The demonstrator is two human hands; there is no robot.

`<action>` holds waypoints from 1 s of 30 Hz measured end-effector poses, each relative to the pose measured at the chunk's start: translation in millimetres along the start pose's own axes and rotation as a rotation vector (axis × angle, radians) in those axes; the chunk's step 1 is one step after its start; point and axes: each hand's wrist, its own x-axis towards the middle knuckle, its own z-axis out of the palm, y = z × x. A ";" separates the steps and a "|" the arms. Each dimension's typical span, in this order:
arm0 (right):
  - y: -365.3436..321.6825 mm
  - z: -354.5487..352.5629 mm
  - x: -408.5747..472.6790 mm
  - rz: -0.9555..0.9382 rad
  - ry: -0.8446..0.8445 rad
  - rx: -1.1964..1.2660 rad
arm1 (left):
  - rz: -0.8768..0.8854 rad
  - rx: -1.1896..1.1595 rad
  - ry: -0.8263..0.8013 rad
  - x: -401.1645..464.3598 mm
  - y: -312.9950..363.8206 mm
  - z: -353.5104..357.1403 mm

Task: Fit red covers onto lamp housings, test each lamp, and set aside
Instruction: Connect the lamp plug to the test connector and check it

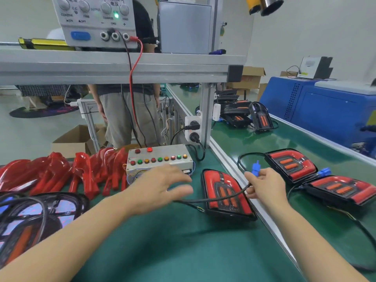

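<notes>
Step in hand: it looks like the test step; one covered lamp [225,195] lies on the green mat between the two hands, its red cover already on.
Right hand [266,185]: its fingers are curled round the blue connector [255,169] and the black cable [213,199] of this lamp; the connector stands up just above the fingers.
Left hand [160,186]: fingers are straight and spread, holding nothing; it hovers just in front of the test box [159,157], with the lamp just to its right.
Test box: several buttons on it are lit; where its socket is I cannot tell.
Red covers [61,171]: a loose pile to the left of the left hand, near it.
Finished lamps [317,176]: two lie to the right of the right hand, beyond the metal rail [230,162].
Next move, as I judge: the connector must be brought to the box and lined up before pushing; the left hand could steady the box.
</notes>
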 end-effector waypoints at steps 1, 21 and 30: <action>4.5 -4.2 1.6 0.010 0.029 -0.033 | 0.011 0.050 -0.141 -0.2 4.6 5.0; 7.4 -13.3 -56.8 0.435 -0.540 0.218 | -0.093 0.088 -0.319 -0.9 0.2 75.8; -15.3 -45.0 -44.4 0.177 -0.312 0.352 | 0.019 0.089 -0.224 5.6 14.6 45.0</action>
